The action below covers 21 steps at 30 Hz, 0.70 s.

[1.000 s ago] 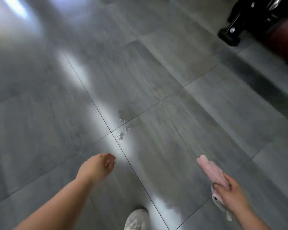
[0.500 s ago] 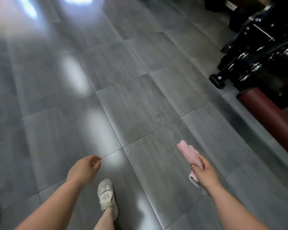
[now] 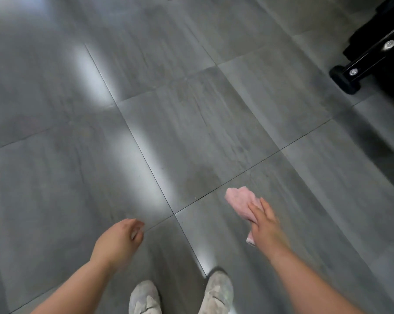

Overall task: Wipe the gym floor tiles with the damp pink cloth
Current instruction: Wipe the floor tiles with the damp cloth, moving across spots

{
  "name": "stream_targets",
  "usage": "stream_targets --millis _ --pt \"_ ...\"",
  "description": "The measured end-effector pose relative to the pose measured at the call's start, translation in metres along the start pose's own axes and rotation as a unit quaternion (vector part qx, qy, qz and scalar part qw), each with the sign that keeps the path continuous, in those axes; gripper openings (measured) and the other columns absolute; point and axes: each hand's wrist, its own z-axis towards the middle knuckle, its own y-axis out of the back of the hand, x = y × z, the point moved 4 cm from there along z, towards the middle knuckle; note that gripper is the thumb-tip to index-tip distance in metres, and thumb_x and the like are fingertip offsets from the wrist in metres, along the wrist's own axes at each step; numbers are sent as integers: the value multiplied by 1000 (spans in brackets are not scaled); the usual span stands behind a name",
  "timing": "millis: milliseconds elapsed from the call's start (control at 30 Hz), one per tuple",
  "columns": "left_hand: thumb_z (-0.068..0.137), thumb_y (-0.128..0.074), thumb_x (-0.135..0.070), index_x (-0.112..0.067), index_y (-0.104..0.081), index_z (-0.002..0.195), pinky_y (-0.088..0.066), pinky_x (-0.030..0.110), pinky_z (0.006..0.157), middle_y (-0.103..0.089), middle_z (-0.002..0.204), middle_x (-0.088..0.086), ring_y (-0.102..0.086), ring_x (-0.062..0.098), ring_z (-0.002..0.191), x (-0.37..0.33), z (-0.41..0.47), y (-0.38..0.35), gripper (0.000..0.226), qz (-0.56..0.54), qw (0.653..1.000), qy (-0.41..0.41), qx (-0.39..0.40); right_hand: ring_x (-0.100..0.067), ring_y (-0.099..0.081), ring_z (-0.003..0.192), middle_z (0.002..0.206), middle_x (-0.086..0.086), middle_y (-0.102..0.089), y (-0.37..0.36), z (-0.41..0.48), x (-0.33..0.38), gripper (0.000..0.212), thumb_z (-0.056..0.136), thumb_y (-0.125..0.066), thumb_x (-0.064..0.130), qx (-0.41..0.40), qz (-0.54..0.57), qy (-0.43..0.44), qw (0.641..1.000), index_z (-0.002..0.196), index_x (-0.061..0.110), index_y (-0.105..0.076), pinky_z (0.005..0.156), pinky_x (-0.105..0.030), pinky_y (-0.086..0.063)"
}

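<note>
Standing view, looking down at grey floor tiles (image 3: 191,123). Motion blur throughout. Landmark taken: the grout crossing (image 3: 173,214) where four tiles meet.

Pink cloth (image 3: 239,200): right of the crossing and slightly beyond it, bunched into a loose roll and held in the air above the tile. One end sticks out past the fingertips; a small pale end shows below the heel of the hand.

Right hand (image 3: 265,225): right of the crossing, palm down, holding the cloth. Fingers lie nearly straight along the top of it. Thumb is out of sight underneath, so the exact hold cannot be read.

Left hand (image 3: 118,240): left of the crossing and nearer the body. Fingers loosely curled toward the thumb, nothing in them.

Two pale worn shoes: left shoe (image 3: 144,299) and right shoe (image 3: 218,290), both nearer than the crossing, one each side of the grout line that runs from it toward the body.

A faint darker patch (image 3: 198,175) sits just beyond the crossing on the far right tile; wet or shadow, cannot tell.

A broad streak of glare (image 3: 89,71) runs from far beyond-left of the crossing down toward it.

Black gym equipment (image 3: 373,51) stands well beyond and to the right of the crossing at the frame edge, its round black foot (image 3: 344,81) on the floor. It covers that corner of the tiles.
</note>
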Motion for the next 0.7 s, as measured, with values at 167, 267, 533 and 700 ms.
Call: stream_targets --millis 167,267,533,700 --pt "90 -46 -22 -22 -58 116 -42 28 92 -60 123 -3 -52 18 119 24 105 -91 29 16 998 -52 -25 -30 -35 130 157 4 -8 -78 118 -31 55 92 -35 11 -42 -51 24 998 143 28 -25 106 -32 -27" --pt "85 -47 -22 -17 -61 115 -44 34 95 -62 122 3 -56 25 116 42 168 -139 34 46 992 -113 -36 -36 -36 129 156 -5 -18 -110 176 -62 49 91 -38 13 -110 -34 1 993 140 19 -35 106 -39 -29" --pt "80 -49 -58 -26 15 141 3 39 118 24 151 -3 15 21 143 80 263 -209 94 184 979 -82 37 -54 -45 119 140 -30 -39 -193 279 -98 58 75 -61 10 -110 -77 31 990 130 -3 -46 97 -58 -40" --pt "74 -56 -58 -16 34 119 4 39 118 36 132 -6 28 10 131 88 267 -209 109 156 985 -74 28 -43 -31 130 153 -19 -22 -184 301 -66 55 86 -32 14 -183 5 5 983 141 10 -33 107 -38 -24"
